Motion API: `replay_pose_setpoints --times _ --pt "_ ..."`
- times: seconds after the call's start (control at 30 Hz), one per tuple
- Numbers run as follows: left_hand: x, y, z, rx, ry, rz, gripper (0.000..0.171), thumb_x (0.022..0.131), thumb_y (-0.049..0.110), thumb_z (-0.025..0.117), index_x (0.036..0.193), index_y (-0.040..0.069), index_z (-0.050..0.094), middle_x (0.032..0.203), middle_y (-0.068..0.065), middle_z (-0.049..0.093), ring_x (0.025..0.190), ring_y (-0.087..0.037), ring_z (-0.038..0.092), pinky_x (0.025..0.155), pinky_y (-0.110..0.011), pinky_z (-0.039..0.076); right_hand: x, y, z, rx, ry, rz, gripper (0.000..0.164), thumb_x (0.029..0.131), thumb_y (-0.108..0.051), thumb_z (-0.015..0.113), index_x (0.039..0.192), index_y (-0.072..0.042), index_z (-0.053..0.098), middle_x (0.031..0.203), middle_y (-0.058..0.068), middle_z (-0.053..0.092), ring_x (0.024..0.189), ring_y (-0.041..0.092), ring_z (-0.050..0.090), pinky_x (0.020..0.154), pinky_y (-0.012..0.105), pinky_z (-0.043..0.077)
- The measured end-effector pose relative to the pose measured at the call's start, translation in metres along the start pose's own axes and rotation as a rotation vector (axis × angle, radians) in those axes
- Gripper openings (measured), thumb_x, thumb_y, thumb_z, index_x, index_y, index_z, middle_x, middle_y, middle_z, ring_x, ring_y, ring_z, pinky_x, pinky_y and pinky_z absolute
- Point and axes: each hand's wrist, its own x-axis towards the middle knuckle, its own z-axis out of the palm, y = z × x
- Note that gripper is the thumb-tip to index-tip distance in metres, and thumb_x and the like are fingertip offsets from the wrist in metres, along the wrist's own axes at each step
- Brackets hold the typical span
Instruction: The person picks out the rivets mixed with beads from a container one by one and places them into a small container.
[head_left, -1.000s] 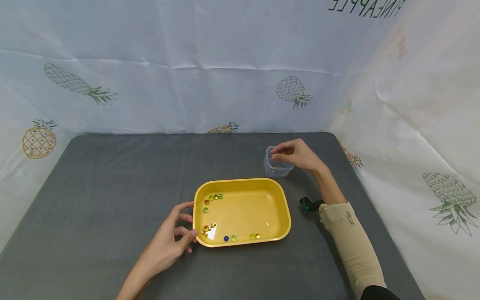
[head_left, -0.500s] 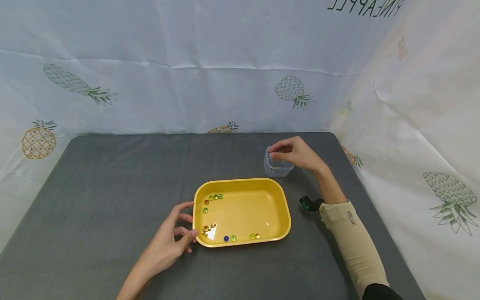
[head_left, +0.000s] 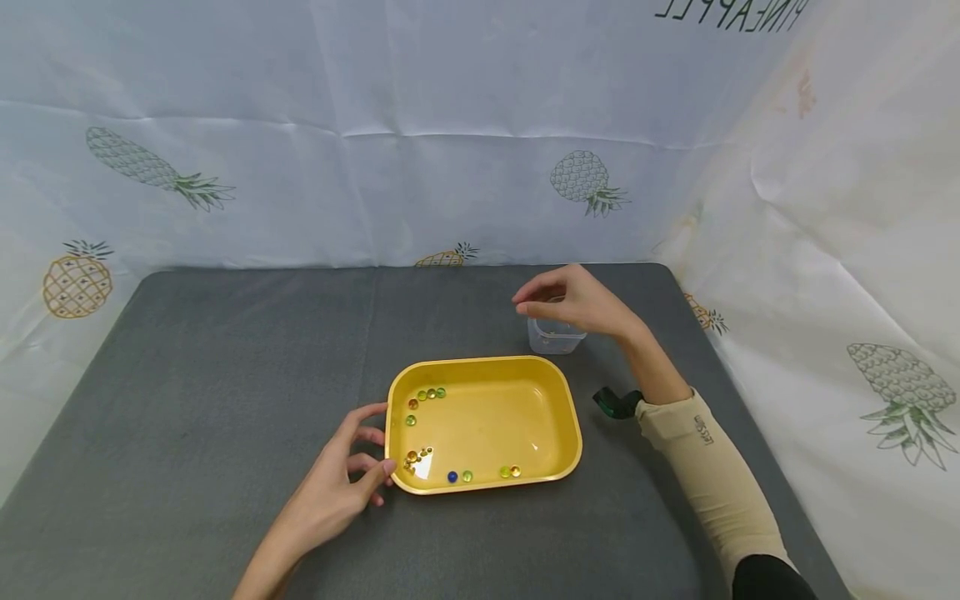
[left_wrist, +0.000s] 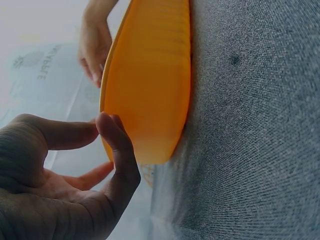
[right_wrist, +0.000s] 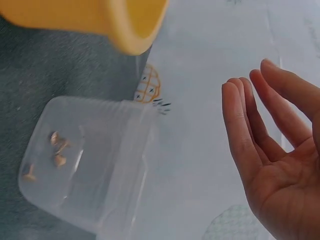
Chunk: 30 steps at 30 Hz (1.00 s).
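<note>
My left hand holds the left end of a yellow tray, its thumb at the near corner of the rim and other fingers along the outer wall. In the tray lie a blue marble, several green and amber marbles, and tiny gold pieces in the near left corner. My right hand hovers over a clear plastic tub behind the tray. In the right wrist view its fingers are loosely extended and apart from the thumb, with nothing visible between. Several small gold-brown pieces lie inside the tub.
The table has a dark grey cloth. Behind it and at the right hang white curtains printed with pineapples. A dark strap-like piece sticks out from the right wrist beside the beige sleeve.
My right hand has risen from the tub and shifted left, its fingertips passing beyond the tub's left rim. The left hand, tray and marbles have stayed put.
</note>
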Motion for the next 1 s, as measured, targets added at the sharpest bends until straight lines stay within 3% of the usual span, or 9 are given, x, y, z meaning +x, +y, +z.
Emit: replay_pose_setpoints --times 0.33,1.0 --pt "0.0 0.0 0.001 -0.007 0.002 0.002 0.071 0.088 -0.001 0.065 0.144 0.028 0.031 0.118 -0.016 0.046 0.076 -0.026 0.067 0.056 -0.038 0.058 0.002 -0.019 0.008 -0.027 -0.045 -0.091 0.018 0.088 -0.03 0.07 0.105 -0.024 0.072 0.106 -0.004 0.072 0.092 0.011 0.068 0.085 0.027 0.058" --pt "-0.001 0.0 0.0 -0.007 -0.001 0.005 0.07 0.089 0.0 0.065 0.144 0.029 0.031 0.118 -0.016 0.047 0.076 -0.026 0.067 0.056 -0.038 0.057 0.021 -0.052 0.037 -0.053 -0.178 -0.188 0.017 0.088 -0.026 0.071 0.104 -0.02 0.073 0.1 -0.003 0.073 0.089 0.009 0.069 0.082 0.026 0.059"
